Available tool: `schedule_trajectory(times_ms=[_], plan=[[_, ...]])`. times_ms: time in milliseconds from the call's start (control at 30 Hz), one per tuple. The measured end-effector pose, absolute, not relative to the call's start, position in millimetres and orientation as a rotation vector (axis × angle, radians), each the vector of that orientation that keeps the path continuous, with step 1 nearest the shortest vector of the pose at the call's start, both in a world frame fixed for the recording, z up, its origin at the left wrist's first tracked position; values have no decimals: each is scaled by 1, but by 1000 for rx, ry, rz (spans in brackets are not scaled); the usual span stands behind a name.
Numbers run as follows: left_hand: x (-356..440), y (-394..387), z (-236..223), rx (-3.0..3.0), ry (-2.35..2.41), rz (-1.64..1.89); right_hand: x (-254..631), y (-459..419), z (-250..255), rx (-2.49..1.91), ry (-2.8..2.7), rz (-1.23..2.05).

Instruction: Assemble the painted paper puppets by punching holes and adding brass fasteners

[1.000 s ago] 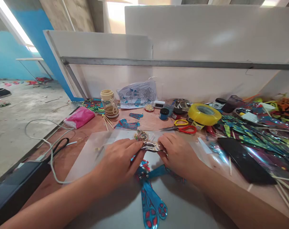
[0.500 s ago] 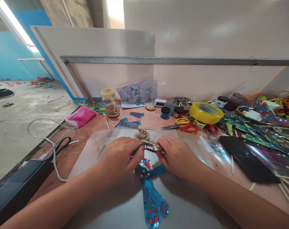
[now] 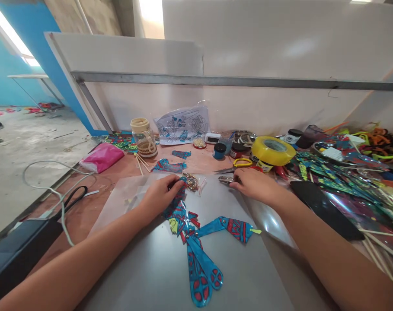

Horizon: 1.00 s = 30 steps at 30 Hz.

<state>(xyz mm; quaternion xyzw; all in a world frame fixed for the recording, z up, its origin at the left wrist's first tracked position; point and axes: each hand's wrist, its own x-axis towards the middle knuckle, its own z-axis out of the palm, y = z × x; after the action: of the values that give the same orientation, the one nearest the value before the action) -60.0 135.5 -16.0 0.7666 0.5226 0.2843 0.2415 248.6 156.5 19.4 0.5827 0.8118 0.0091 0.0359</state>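
My left hand [image 3: 162, 196] pinches the upper end of a jointed shadow puppet [image 3: 209, 268], made of shiny blue film painted with red patterns. Metal studs join its parts. One limb stretches out to the right and ends in a yellow-green tip; two long pieces point towards me. At the right, my right hand [image 3: 253, 183] is closed on a small chrome plier-like hole punch [image 3: 226, 179], held low over the sheet, apart from the puppet. Between the hands lies a pile of small brass-coloured fasteners [image 3: 192, 182]. My fingers hide part of the puppet's top.
A translucent grey sheet [image 3: 134, 268] covers the table's middle. Beyond it lie loose blue pieces [image 3: 168, 166], scissors [image 3: 242, 163], a paint jar [image 3: 219, 151] and yellow tape [image 3: 273, 150]. A black phone-like slab [image 3: 326, 211] lies right, a power strip [image 3: 24, 250] left.
My hands have parted. The right has carried the hole punch away to the right; the left has moved left with the puppet's upper end. The puppet's right limb is now uncovered.
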Motion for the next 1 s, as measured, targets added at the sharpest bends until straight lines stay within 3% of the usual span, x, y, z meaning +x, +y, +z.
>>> schedule_trajectory(times_ms=[233,433,1000], plan=[[-61,141,-25,2195,1472,776,216,151,16,1670,2900,-138],[-60,152,-21,2235,1462,685,188,160,-24,1560,3128,-456],[-59,165,-33,2204,1340,728,169,158,-30,1747,3141,-521]])
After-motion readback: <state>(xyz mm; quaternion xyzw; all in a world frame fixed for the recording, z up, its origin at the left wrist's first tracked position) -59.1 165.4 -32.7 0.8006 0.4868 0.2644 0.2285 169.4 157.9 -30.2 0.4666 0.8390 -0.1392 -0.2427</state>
